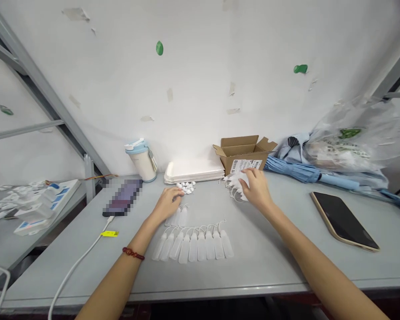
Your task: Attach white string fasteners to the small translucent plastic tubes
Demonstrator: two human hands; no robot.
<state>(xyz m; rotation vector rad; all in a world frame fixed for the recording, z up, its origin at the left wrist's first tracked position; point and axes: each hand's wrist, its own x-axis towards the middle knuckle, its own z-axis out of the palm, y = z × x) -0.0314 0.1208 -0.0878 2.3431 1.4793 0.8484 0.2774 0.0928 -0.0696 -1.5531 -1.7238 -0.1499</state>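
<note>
My left hand (169, 203) is low over the table with its fingers curled together, beside a small heap of white pieces (186, 187). What it holds, if anything, is hidden. Just below it lie a few translucent tags (178, 217), partly covered by the hand. Nearer to me, several translucent tags (202, 246) with thin white strings form a row. My right hand (258, 189) reaches over a pile of white tags (235, 182) with looped strings. Its thumb and forefinger are apart at the pile's edge; the other fingertips are partly hidden.
Behind the right hand stands an open cardboard box (243, 153), beside stacked white trays (195, 172). A tumbler (142, 161) and a blurred phone (123, 198) with a cable are at left. To the right lie a blue umbrella (293, 169), a plastic bag (350, 142) and a phone (343, 220).
</note>
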